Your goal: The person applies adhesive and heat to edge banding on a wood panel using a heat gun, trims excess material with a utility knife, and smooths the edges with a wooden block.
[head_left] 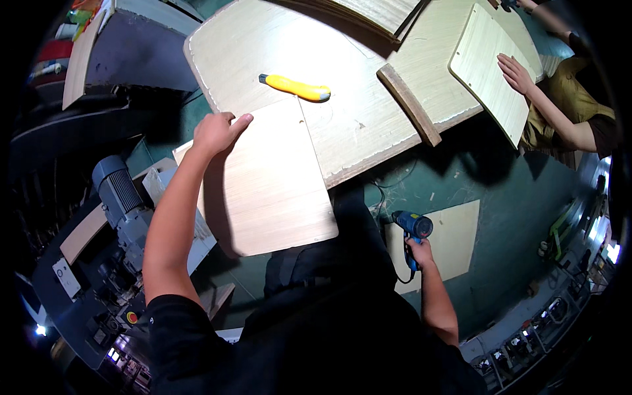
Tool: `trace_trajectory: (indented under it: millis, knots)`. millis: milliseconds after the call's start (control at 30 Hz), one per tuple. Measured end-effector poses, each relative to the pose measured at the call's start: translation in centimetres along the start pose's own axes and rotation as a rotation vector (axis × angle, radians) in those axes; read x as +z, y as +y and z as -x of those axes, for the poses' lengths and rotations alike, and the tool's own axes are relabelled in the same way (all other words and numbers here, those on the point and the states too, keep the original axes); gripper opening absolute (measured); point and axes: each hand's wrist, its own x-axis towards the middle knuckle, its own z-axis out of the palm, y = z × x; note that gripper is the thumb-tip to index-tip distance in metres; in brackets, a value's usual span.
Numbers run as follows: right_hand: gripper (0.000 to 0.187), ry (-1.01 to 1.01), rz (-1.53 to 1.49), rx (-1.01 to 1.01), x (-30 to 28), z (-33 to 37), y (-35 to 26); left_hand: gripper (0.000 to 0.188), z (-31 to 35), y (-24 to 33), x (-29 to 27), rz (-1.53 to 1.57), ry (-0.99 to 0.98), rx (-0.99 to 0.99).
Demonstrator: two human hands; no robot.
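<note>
My left hand (222,133) grips the far left edge of a pale wooden board (276,184), its thumb lying on the top face. The board has rounded near corners and small holes near its right side. It overlaps the edge of the worktable (355,125) and reaches toward my body. Down to the right, apart from the board, my right hand (420,253) is wrapped round the handle of a blue corded heat gun (413,224). Just beyond the board, a yellow utility knife (296,87) lies on the tabletop.
At right, a co-worker's hand (516,74) rests on another pale board (487,66). A narrow wood strip (409,105) lies across the table, with stacked panels (375,13) behind. A grey motor (117,184) stands left. Another panel (454,237) lies low beyond the heat gun.
</note>
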Motion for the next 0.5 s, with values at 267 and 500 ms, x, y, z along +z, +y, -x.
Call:
trace_trajectory:
  millis: [267, 500]
  knots:
    - [0.017, 0.0, 0.004, 0.008, 1.0, 0.9, -0.5, 0.067, -0.3, 2.1, 0.2, -0.061, 0.258, 0.075]
    - [0.02, 0.004, 0.089, 0.028, 1.3, 1.5, -1.4, 0.069, -4.8, 4.0, -1.5, -0.13, 0.339, 0.102]
